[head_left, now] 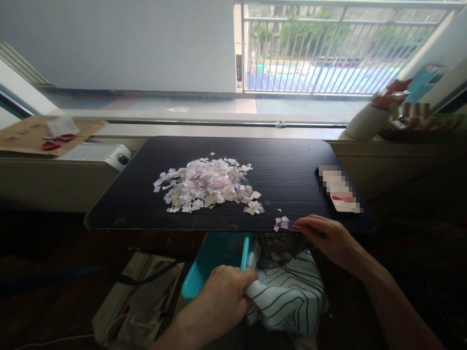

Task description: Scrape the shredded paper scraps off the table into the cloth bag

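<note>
My left hand (226, 294) is closed on the edge of a white cloth bag with dark stripes (288, 296), below the table's front edge. Inside its mouth lie small paper scraps (276, 255). My right hand (326, 238) pinches a thin, purplish, see-through flat piece (288, 225) over the front edge of the black table (127, 204). A few pale paper squares (280, 221) lie against its tip. On the tabletop is a heap of small white and pinkish paper squares (207, 182), with a smaller cluster (254, 207) at its right.
A turquoise bin (197, 279) stands left of the bag. A phone-like object (339, 192), partly blurred out, lies on the table's right side. Red-handled scissors (58, 142) rest on brown paper (22, 133) at left. A white vase-like object (365, 119) stands at right by the window.
</note>
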Tool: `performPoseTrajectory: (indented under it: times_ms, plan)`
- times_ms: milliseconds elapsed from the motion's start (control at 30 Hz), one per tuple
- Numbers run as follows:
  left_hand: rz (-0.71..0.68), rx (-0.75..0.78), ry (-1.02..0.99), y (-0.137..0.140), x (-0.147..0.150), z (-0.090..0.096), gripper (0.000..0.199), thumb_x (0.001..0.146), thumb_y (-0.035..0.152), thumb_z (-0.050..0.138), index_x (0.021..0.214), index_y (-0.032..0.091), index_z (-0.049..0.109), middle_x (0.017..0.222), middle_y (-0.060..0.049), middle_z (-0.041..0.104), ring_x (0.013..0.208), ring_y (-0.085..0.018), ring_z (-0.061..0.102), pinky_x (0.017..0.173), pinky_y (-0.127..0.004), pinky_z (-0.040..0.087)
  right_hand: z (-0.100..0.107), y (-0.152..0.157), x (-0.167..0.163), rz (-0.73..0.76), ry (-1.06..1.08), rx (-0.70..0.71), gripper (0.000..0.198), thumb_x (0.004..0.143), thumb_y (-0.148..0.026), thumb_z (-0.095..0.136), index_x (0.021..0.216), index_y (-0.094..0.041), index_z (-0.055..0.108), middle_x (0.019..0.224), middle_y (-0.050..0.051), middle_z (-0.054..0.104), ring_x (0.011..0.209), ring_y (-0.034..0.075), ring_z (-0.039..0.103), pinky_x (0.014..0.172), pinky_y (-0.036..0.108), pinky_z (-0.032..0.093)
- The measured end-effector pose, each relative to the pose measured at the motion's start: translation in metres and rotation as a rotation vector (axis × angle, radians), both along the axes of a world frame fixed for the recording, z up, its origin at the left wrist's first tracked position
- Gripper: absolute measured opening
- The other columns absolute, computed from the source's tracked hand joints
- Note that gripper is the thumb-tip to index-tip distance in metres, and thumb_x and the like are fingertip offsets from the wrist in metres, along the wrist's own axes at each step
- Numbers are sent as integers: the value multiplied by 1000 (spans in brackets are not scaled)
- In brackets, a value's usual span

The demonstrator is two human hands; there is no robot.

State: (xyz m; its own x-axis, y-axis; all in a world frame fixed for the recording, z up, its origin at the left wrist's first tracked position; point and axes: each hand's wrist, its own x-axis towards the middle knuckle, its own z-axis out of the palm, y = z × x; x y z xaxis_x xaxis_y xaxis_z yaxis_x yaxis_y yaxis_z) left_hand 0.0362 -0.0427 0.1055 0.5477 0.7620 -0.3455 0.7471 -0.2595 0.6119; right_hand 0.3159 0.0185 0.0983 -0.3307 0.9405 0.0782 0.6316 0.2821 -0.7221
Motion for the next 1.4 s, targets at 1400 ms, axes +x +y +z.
performPoseTrajectory:
  times_ms: [1400]
  plan:
    - [40, -28, 31, -1, -8, 10, 8, 80, 20, 59, 73, 22, 57, 72, 2, 65, 72, -18, 62, 59, -23, 35, 0, 15, -30, -62, -26, 123, 19, 92, -28, 50, 99, -21, 67, 95, 5, 69, 83, 18, 64, 74, 28, 49]
